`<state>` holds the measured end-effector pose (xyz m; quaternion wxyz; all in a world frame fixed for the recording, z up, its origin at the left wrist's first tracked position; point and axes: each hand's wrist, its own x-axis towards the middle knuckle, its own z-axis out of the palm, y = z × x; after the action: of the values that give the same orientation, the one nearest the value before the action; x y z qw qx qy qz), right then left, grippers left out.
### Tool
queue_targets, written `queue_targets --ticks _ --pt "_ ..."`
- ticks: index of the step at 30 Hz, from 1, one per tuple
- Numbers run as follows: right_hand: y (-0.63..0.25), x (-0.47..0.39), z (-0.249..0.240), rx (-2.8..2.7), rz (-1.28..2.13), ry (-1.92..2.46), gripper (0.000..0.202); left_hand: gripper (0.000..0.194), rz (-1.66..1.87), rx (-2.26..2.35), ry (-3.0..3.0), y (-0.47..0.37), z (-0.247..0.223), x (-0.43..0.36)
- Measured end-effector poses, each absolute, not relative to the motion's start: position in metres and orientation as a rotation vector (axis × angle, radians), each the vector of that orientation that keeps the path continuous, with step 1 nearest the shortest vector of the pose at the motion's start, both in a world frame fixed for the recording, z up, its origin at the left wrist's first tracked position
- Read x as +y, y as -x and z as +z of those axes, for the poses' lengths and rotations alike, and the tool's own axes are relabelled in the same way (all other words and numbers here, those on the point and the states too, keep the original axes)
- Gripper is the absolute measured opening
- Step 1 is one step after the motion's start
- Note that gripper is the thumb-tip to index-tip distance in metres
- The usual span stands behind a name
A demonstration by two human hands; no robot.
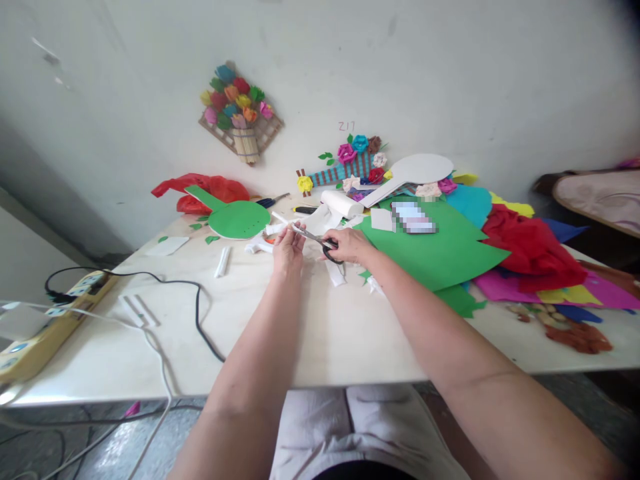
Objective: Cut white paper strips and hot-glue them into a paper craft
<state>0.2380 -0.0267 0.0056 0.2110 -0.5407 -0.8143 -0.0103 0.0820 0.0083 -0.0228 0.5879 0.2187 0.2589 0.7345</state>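
My right hand (350,245) grips a pair of scissors (331,251) by its black handles, the metal blades pointing left towards my other hand. The fingers of my left hand (289,250) are closed on a small white piece, apparently paper, at the blade tips; its exact shape is hard to make out. Just behind my hands lie a white paper roll (343,204) and crumpled white strips. A green paddle-shaped cutout (239,220) rests behind and to the left of my left hand. Below the scissors a white paper strip (335,273) lies on the table.
Large green sheets (430,257), a blurred phone (414,218) and red crepe paper (533,250) cover the right side. On the left are a power strip (85,293), a black cable (199,310) and rolled white paper (223,261). A white paddle-shaped cutout (423,167) leans at the back.
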Motion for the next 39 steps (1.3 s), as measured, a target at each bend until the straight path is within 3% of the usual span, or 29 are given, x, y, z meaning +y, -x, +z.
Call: queue_targets --ticks 30,34,39 --pt "-0.253 -0.019 0.005 -2.239 -0.045 1.457 0.033 0.003 1.582 0.597 -0.466 -0.080 -0.013 0.003" --pt "-0.256 -0.017 0.003 -2.243 -0.036 1.465 0.034 0.012 1.585 0.680 -0.533 -0.074 -0.011 0.005" --pt "-0.257 -0.018 0.003 -2.273 -0.056 1.459 0.035 0.008 1.583 0.789 -0.594 -0.065 -0.013 0.010"
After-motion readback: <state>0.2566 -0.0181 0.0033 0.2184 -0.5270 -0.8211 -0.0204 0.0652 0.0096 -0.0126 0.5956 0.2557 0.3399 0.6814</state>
